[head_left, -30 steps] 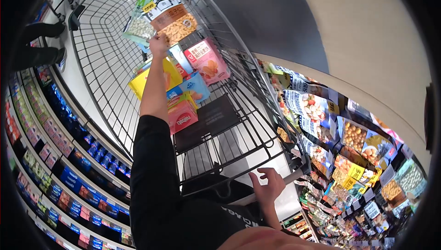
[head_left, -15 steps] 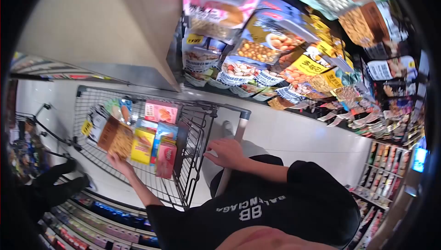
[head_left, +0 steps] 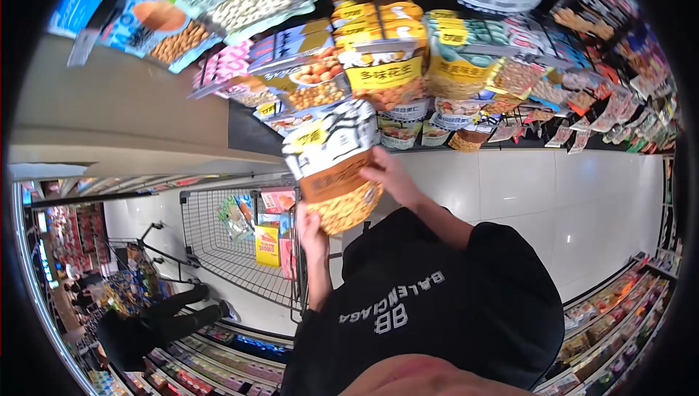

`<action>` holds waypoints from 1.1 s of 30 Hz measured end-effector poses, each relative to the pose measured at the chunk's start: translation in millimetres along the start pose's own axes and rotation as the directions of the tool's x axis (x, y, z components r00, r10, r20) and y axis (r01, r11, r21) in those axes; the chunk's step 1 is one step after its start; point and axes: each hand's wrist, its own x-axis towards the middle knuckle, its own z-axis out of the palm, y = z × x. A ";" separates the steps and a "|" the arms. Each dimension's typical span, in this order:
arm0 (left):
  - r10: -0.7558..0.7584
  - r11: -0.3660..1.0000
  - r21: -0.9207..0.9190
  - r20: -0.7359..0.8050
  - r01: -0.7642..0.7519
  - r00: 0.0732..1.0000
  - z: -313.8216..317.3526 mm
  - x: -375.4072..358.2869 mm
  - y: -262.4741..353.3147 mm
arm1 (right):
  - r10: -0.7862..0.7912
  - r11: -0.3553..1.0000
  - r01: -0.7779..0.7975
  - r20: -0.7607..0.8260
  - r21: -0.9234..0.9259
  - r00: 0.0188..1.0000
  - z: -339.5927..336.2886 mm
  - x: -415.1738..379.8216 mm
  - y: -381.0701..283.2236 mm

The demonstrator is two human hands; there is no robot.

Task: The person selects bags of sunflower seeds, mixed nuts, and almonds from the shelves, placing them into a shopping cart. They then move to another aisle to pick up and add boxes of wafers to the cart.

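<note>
A snack bag of peanuts (head_left: 336, 185), white and black at the top with a brown band, is held up in front of the shelf. My left hand (head_left: 313, 236) grips its lower left corner, and my right hand (head_left: 395, 177) holds its right edge with thumb and fingers. Below and to the left, the shopping cart (head_left: 211, 265) contains a yellow pack (head_left: 267, 244), a pink box (head_left: 279, 199) and a clear-and-green bag (head_left: 237, 215). The bag in my hands hides part of the cart's handle side.
Shelves of hanging nut bags (head_left: 386, 68) run along the far side, with price tags (head_left: 568, 134) jutting out. Another person (head_left: 153, 323) stands at the left beside a loaded cart (head_left: 131, 279). Low shelves of packaged goods (head_left: 619, 316) line the lower right. Tiled floor (head_left: 510, 185) lies between.
The peanut bag has come up out of the cart in my left hand. My right hand has left the cart handle area and now holds the bag too. The view has turned toward the shelf.
</note>
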 end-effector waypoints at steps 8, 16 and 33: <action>-0.213 0.905 0.426 0.419 0.016 0.883 116.3 50.5 -33.8 | -0.126 0.984 0.161 -0.351 0.072 0.928 -129.8 -48.2 -35.1; 0.168 0.884 0.333 0.431 -0.329 0.887 196.7 123.4 95.3 | -0.332 0.942 0.328 -0.369 -0.076 0.868 -139.1 -54.6 -109.2; 0.433 0.883 -0.436 0.608 -0.176 0.665 311.1 160.0 260.6 | -0.672 0.698 0.635 0.003 -0.330 0.740 -43.9 59.0 -270.2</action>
